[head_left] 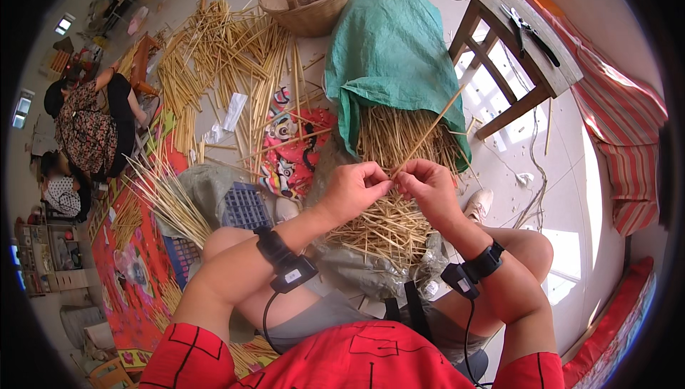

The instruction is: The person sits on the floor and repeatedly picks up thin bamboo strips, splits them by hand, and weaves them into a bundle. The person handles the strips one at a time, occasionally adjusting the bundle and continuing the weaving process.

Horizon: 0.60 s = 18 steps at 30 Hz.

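My left hand and my right hand meet in front of me, fingertips pinched close together. Between them is the lower end of a long straw stalk, which slants up to the right from my fingers. Right behind it, a thick bundle of straw stalks pokes out of a green woven sack. Under my hands lies a heap of short straw pieces on clear plastic sheeting. The exact grip of each fingertip on the stalk is partly hidden.
A wicker basket stands behind the sack, beside scattered straw. At right, a wooden stool holds pliers. Blue plastic crates and a loose straw bunch lie left. Two people sit farther left, one in a patterned top.
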Available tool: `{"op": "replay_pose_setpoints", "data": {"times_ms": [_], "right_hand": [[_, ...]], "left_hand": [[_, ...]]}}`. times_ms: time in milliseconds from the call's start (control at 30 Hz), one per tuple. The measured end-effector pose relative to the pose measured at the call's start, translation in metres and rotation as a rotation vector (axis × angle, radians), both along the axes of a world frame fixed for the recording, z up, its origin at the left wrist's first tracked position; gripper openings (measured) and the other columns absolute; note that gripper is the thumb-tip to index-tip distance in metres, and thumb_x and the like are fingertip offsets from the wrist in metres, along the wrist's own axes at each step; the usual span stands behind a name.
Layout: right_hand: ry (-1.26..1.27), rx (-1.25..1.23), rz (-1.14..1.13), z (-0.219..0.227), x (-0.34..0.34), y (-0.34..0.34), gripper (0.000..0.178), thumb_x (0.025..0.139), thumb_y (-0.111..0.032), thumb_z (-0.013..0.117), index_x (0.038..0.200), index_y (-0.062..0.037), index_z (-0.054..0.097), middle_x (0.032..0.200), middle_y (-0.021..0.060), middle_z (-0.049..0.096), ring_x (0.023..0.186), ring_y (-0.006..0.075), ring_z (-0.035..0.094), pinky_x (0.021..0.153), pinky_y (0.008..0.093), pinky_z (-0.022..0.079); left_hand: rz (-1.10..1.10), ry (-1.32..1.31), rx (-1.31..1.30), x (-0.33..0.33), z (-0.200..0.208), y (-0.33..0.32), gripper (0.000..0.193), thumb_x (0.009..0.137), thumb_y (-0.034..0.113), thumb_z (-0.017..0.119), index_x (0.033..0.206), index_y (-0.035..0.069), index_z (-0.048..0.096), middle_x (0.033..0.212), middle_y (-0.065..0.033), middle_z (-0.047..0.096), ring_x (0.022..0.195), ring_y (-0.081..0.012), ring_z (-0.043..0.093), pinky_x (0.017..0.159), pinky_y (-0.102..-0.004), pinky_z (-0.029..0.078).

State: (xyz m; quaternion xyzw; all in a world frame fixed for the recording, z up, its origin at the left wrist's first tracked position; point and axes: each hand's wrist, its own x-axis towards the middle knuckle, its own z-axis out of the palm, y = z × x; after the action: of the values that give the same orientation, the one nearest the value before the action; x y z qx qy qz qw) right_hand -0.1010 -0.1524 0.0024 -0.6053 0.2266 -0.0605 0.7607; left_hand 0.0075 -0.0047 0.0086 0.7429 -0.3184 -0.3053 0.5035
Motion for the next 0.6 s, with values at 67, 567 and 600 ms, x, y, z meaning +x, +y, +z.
{"op": "replay_pose_setpoints", "data": {"times_ms": [67, 567, 600], "right_hand": [[-0.002, -0.010, 0.004, -0.003, 0.000, -0.001, 0.010, 0.086, -0.008, 0.060, 0.089, 0.0010, 0.064, 0.076, 0.0021, 0.065, 0.064, 0.0050, 0.056, 0.056, 0.0192, 0.046], [-0.057, 0.317, 0.039, 0.001, -0.001, -0.003, 0.005, 0.085, -0.005, 0.058, 0.086, -0.0008, 0.061, 0.074, 0.0009, 0.061, 0.060, 0.0049, 0.051, 0.054, 0.0185, 0.039], [-0.060, 0.310, 0.032, 0.002, -0.001, -0.002, 0.005, 0.085, -0.006, 0.059, 0.086, -0.0008, 0.061, 0.074, 0.0007, 0.061, 0.060, 0.0047, 0.051, 0.054, 0.0183, 0.039]], "left_hand": [[-0.007, 0.002, 0.013, -0.001, 0.000, 0.000, 0.014, 0.081, 0.015, 0.070, 0.081, 0.001, 0.065, 0.065, -0.0022, 0.063, 0.057, -0.0051, 0.054, 0.053, -0.0245, 0.044], [-0.159, 0.422, -0.087, 0.007, 0.003, 0.003, 0.009, 0.088, 0.009, 0.064, 0.086, 0.000, 0.063, 0.075, -0.0005, 0.066, 0.060, -0.0019, 0.052, 0.050, -0.0187, 0.039], [-0.148, 0.416, -0.092, 0.006, 0.003, 0.003, 0.009, 0.088, 0.009, 0.063, 0.086, 0.000, 0.063, 0.075, -0.0008, 0.066, 0.060, -0.0018, 0.051, 0.050, -0.0185, 0.039]]}}
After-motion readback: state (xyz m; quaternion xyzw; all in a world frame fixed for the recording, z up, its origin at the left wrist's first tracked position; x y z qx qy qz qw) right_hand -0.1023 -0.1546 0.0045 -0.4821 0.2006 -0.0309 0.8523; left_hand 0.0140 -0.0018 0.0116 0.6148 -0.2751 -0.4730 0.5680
